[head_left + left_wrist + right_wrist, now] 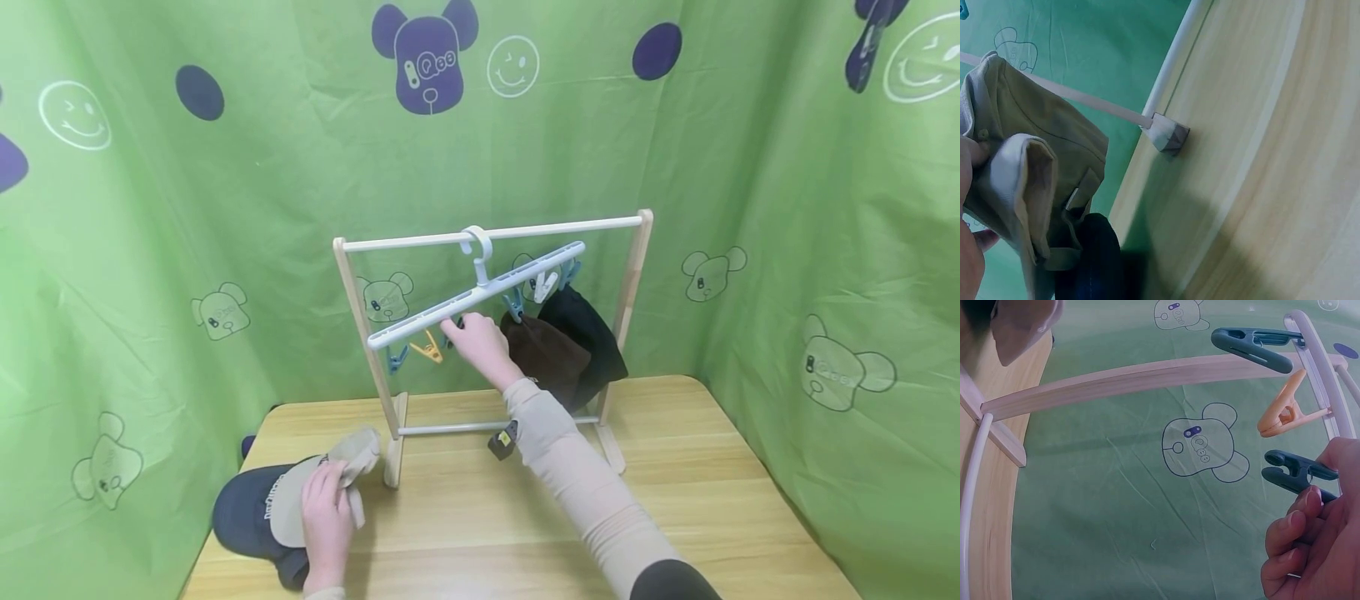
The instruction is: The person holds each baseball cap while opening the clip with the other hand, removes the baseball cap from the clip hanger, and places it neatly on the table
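In the head view my left hand [327,510] grips a beige cap [357,452] at the lower left. Fabric of this beige cap [1054,122] fills the left of the left wrist view, bunched near the fingers. A dark navy cap [243,510] lies against it on the table. My right hand [482,342] is under the light blue hanger [480,293], pinching the handles of a dark teal clip [1294,470]; the clip's tips are spread, with nothing between them. Beside it hang an orange clip [1282,412] and another teal clip [1252,347].
A rack with a white top bar [420,242] and wooden posts bears the hanger, which tilts. Near its right end, a brown cap [543,354] and a black cap [588,333] hang from clips. A small dark object [501,442] shows beside the right forearm. Green curtains surround the wooden table [465,533].
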A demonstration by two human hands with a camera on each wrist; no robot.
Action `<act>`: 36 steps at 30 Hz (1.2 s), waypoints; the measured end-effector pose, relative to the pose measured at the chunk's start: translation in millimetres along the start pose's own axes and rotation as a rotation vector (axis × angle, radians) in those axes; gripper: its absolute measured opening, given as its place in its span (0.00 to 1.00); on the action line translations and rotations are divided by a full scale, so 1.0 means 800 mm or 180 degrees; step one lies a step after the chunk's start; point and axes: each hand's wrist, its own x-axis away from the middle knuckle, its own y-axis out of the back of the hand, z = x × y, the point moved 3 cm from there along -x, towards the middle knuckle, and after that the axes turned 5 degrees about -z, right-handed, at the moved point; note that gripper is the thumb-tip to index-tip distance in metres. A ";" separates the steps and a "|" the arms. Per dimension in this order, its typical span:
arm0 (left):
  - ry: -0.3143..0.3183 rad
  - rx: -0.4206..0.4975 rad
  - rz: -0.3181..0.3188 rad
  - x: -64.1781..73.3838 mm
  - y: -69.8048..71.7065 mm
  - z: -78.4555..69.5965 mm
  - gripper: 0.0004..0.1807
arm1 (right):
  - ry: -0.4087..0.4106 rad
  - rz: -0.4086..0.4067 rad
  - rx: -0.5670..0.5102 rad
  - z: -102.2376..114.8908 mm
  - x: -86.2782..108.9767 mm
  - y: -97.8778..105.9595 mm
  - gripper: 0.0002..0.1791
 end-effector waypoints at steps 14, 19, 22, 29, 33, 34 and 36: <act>0.0052 -0.0060 0.0442 0.012 -0.009 0.004 0.20 | -0.0029 0.0045 -0.0003 -0.001 -0.001 -0.001 0.25; 0.0152 -0.0129 0.0721 0.015 -0.013 0.005 0.19 | -0.0031 0.0050 0.0007 -0.001 -0.002 -0.001 0.26; 0.0249 -0.0202 0.0922 0.017 -0.014 0.006 0.19 | -0.0041 0.0067 0.0000 -0.001 -0.002 -0.001 0.26; 0.0448 -0.0306 0.1317 0.023 -0.016 0.009 0.23 | -0.0050 0.0057 0.0019 -0.003 -0.003 -0.003 0.26; 0.0526 -0.0278 0.1416 0.025 -0.019 0.012 0.23 | -0.0060 0.0032 0.0045 -0.003 -0.003 -0.003 0.26; 0.0533 -0.0276 0.1429 0.026 -0.019 0.012 0.24 | -0.0062 0.0028 0.0045 -0.003 -0.003 -0.003 0.26; 0.0526 -0.0255 0.1430 0.027 -0.019 0.013 0.24 | -0.0055 0.0022 0.0033 -0.003 -0.003 -0.003 0.25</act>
